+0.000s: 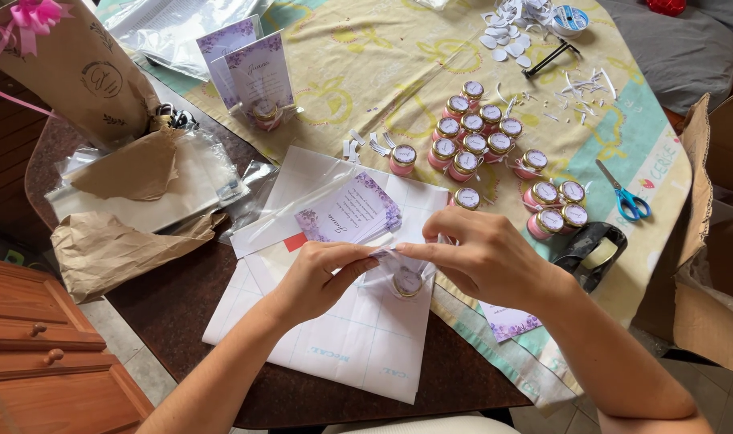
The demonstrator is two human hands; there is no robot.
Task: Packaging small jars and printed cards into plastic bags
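While both of our hands meet over the white grid-lined backing sheet (358, 337), they work on one small pink jar with a labelled lid (407, 282), which sits upright on that sheet inside a clear cellophane wrap (386, 265). The jar lies just below and between the fingertips, nearer the right hand (479, 253), whose palm arches above it. The left hand (322, 273) comes in from the left. Thumb and forefinger of each hand are pinched nearly closed on the cellophane's upper edge, tips almost touching above the jar; neither hand grips the jar itself. The gathered film runs roughly left to right between the two pinches, while the jar's own axis stands vertical, lid facing up at us.

Just beyond the hands lies a stack of cards with purple flowers (352, 210) on a loose clear sleeve. To the right, on the yellow patterned tablecloth (366, 72), stands a cluster of matching pink jars (472, 133), with more near a black tape dispenser (593, 251) and blue-handled scissors (625, 197). White paper scraps (511, 32) are scattered at the far edge. On the left sit crumpled brown paper (113, 249) and a brown paper bag with a pink bow (69, 68).
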